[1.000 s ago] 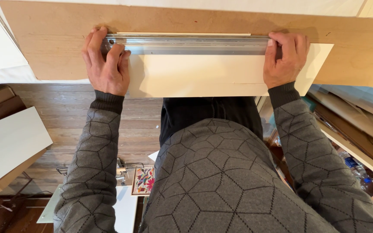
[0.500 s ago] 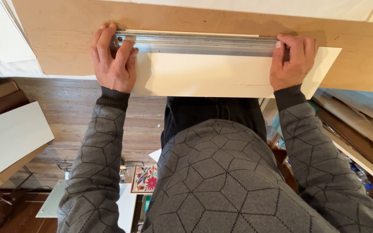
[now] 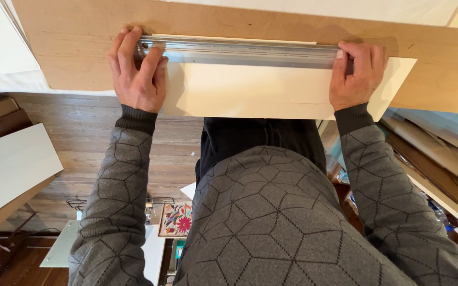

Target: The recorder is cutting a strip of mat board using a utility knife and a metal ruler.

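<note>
Nearest to me is my own grey knitted sweater with a hexagon pattern (image 3: 271, 222), filling the lower half of the view, with both sleeves running up to the work. Below and behind it I see a brown wooden plank floor (image 3: 80, 143), a small square tile with a red and green flower design (image 3: 176, 219) lying low down, and a flat white panel (image 3: 6, 169) at the left edge.

Further out, a cream rectangular sheet of card (image 3: 261, 90) lies flat on a broad brown fibreboard worktop (image 3: 70, 47), its near edge hanging over the edge of the board toward me. Across the far edge of the card lies a long straight silver metal ruler (image 3: 239, 52), running left to right.

My left hand (image 3: 136, 74) rests palm down on the left end of the ruler, fingers together and stretched over the metal, thumb beside it on the card; it presses rather than grips. My right hand (image 3: 357, 74) sits on the right end, fingers curled over the ruler's far edge and thumb along its near side, closed on the metal.

Beyond the worktop there is a pale white surface (image 3: 319, 8) along the top edge.
</note>
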